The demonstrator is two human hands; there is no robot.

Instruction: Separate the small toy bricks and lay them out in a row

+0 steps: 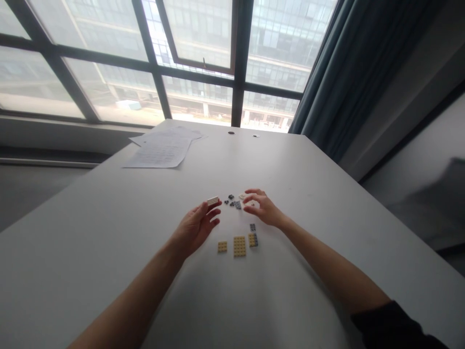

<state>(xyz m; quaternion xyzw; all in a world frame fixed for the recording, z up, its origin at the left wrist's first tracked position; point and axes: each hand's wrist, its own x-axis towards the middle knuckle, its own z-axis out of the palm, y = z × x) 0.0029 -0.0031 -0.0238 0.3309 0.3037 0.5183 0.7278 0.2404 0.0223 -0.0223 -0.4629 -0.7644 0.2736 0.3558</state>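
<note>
My left hand pinches a cream building-block plate between thumb and index finger, above the table. My right hand reaches in from the right, fingers curved and apart, around a few cream pieces; whether it touches them I cannot tell. Between the hands lie small black pieces and a grey studded piece. Closer to me are a small tan plate, a larger tan plate, a tan-and-grey piece and a small grey plate.
The pieces lie on a white table. Printed paper sheets rest at its far left. Two round holes are set near the far edge. Beyond are a dark-framed window and a blue-grey curtain.
</note>
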